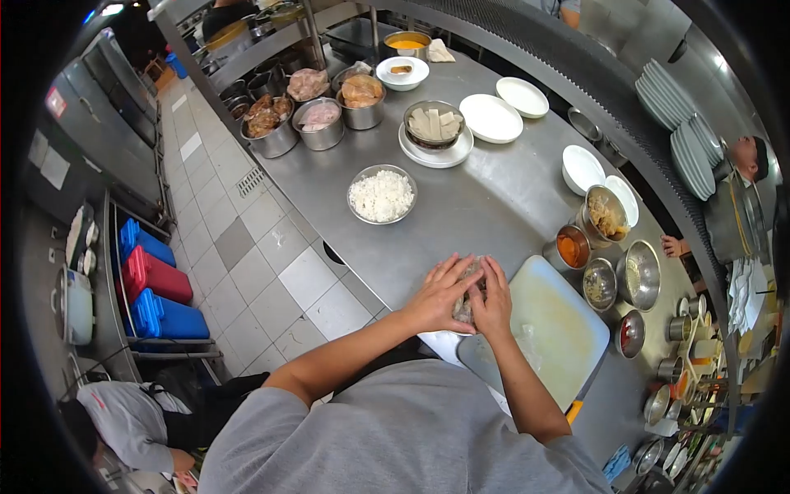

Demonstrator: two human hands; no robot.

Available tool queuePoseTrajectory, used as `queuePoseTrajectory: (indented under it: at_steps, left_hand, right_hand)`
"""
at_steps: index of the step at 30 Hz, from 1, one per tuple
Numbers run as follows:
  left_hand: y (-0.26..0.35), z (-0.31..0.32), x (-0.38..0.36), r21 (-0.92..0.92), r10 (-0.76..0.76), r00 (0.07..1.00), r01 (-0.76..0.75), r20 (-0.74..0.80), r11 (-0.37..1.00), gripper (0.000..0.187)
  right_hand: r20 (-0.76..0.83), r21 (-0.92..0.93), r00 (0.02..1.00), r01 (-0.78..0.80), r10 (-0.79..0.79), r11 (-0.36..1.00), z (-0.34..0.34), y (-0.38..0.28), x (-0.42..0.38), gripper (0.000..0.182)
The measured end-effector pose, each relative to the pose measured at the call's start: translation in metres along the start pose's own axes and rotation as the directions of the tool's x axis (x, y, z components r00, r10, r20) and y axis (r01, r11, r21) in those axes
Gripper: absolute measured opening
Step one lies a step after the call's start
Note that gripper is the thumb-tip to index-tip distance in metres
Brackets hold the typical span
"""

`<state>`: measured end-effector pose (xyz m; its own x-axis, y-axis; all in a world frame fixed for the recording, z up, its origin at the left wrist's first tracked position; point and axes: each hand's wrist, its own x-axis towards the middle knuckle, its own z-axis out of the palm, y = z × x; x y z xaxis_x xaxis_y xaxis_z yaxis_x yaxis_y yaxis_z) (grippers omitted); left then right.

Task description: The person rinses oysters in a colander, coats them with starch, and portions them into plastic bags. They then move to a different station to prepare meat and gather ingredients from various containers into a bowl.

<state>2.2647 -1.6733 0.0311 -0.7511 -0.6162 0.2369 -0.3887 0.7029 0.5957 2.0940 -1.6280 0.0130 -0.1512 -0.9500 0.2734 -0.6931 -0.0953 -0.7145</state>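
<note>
My left hand (442,298) and my right hand (493,303) are cupped around a greyish, lumpy mass of food (463,309) at the near edge of the steel counter. Its exact kind is hard to make out, since my fingers cover most of it. Both hands press on it from either side, thumbs toward me. Just right of my right hand lies a pale cutting board (559,317) with wet, clear scraps on it. A metal bowl of white rice (382,195) stands beyond my left hand.
Metal pots of raw meat (319,119) line the far left. A bowl of pale slices (434,123) sits on a white plate, near other white plates (491,118). Sauce and ingredient bowls (569,247) stand right. An orange-handled tool (573,411) lies by the board. Co-workers are left and right.
</note>
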Motion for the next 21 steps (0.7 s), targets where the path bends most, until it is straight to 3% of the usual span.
queuePoseTrajectory:
  at_steps: [1, 3, 4, 5, 6, 8, 9, 11, 12, 14, 16, 18, 21]
  left_hand:
    - [-0.002, 0.007, -0.005, -0.062, -0.034, 0.997, 0.029, -0.076, 0.998, 0.108]
    - [-0.009, 0.021, -0.019, -0.111, -0.068, 0.984, 0.05, -0.165, 0.993, 0.108]
    - [-0.012, 0.033, -0.028, -0.282, -0.192, 0.944, 0.113, -0.27, 0.953, 0.105]
    - [-0.013, 0.042, -0.038, -0.451, -0.322, 0.882, 0.145, -0.345, 0.881, 0.103]
    - [-0.01, 0.048, -0.05, -0.441, -0.316, 0.88, 0.14, -0.355, 0.886, 0.103]
    - [-0.007, 0.053, -0.072, -0.763, -0.634, 0.766, 0.346, -0.106, 0.546, 0.094]
    - [-0.007, 0.051, -0.079, -0.76, -0.64, 0.76, 0.348, -0.114, 0.549, 0.094]
    - [-0.005, 0.049, -0.094, -0.69, -0.566, 0.821, 0.449, 0.069, 0.567, 0.087]
    - [-0.001, 0.046, -0.098, -0.687, -0.566, 0.822, 0.452, 0.072, 0.569, 0.087]
    - [0.005, 0.041, -0.094, -0.858, -0.618, 0.756, 0.449, 0.216, 0.25, 0.088]
    - [0.006, 0.021, -0.094, -0.861, -0.618, 0.749, 0.458, 0.239, 0.222, 0.089]
    - [-0.001, 0.005, -0.101, -0.85, -0.651, 0.724, 0.474, 0.227, 0.231, 0.093]
    - [-0.025, -0.025, -0.119, -0.856, -0.663, 0.704, 0.482, 0.253, 0.185, 0.09]
  right_hand:
    - [-0.002, 0.002, 1.0, 0.016, -0.016, 1.0, 0.001, 0.005, -0.001, 0.049]
    - [-0.032, 0.188, 0.998, -0.042, 0.049, 0.981, -0.002, 0.018, -0.006, 0.051]
    - [-0.036, 0.192, 0.999, -0.024, 0.031, 0.981, -0.008, 0.019, -0.009, 0.051]
    - [-0.01, 0.311, 0.989, -0.135, 0.146, 0.941, -0.014, 0.021, -0.017, 0.052]
    - [0.033, 0.423, 0.966, -0.246, 0.257, 0.872, -0.019, 0.024, -0.028, 0.053]
    - [0.17, 0.604, 0.88, -0.449, 0.444, 0.658, -0.023, 0.028, -0.045, 0.055]
    - [0.262, 0.664, 0.816, -0.54, 0.516, 0.517, -0.022, 0.026, -0.048, 0.056]
    - [0.277, 0.631, 0.826, -0.542, 0.492, 0.555, -0.012, 0.021, -0.054, 0.059]
    - [0.276, 0.597, 0.834, -0.538, 0.477, 0.595, -0.008, 0.016, -0.057, 0.062]
    - [0.257, 0.521, 0.858, -0.51, 0.444, 0.684, -0.004, 0.006, -0.053, 0.069]
    - [0.236, 0.468, 0.876, -0.483, 0.421, 0.74, -0.003, 0.0, -0.046, 0.073]
    - [0.407, 0.396, 0.849, -0.496, 0.337, 0.772, 0.009, -0.003, -0.044, 0.079]
    - [0.458, 0.367, 0.845, -0.462, 0.276, 0.807, 0.046, -0.015, -0.037, 0.087]
